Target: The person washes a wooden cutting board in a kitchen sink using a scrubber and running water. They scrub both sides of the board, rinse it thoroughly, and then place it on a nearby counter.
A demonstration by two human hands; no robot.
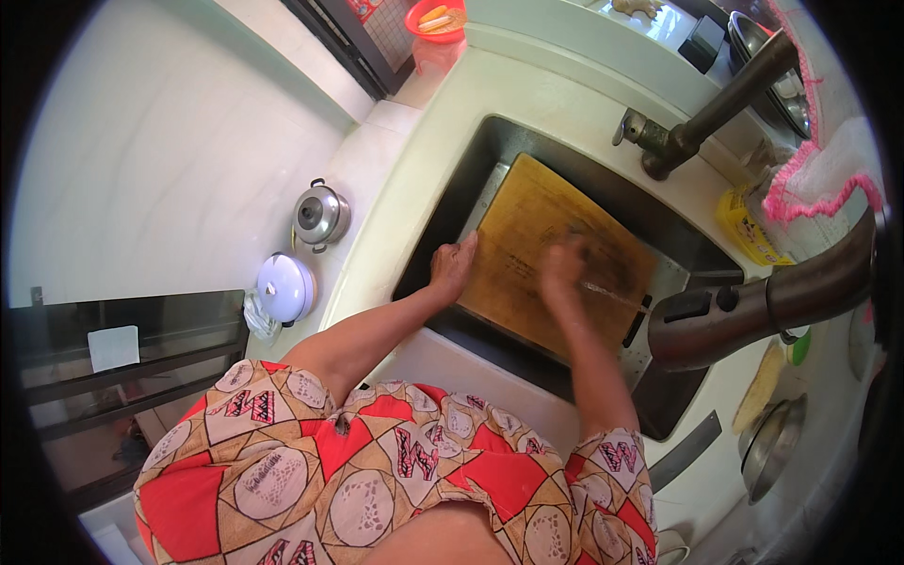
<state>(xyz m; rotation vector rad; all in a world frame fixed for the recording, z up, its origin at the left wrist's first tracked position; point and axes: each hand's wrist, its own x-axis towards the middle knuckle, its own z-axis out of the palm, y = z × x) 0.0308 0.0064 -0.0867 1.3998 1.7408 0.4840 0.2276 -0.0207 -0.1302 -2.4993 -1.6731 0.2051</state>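
Note:
A wooden cutting board (519, 212), wet and darkened on its right part, lies slanted inside the dark kitchen sink (462, 173). My left hand (454, 267) grips the board's left edge. Over the middle of the board is my right hand (563, 272), blurred. Something dark shows by its fingertips, but I cannot tell whether it holds anything. A thin stream of water (611, 295) runs from the dark faucet head (681, 332) on the right towards the board.
A cleaver blade (685, 452) lies on the counter at lower right, beside metal bowls (773, 448). A yellow package (750, 226) and a faucet base (660, 152) stand behind the sink. Two lidded pots (321, 212) are on the floor at left.

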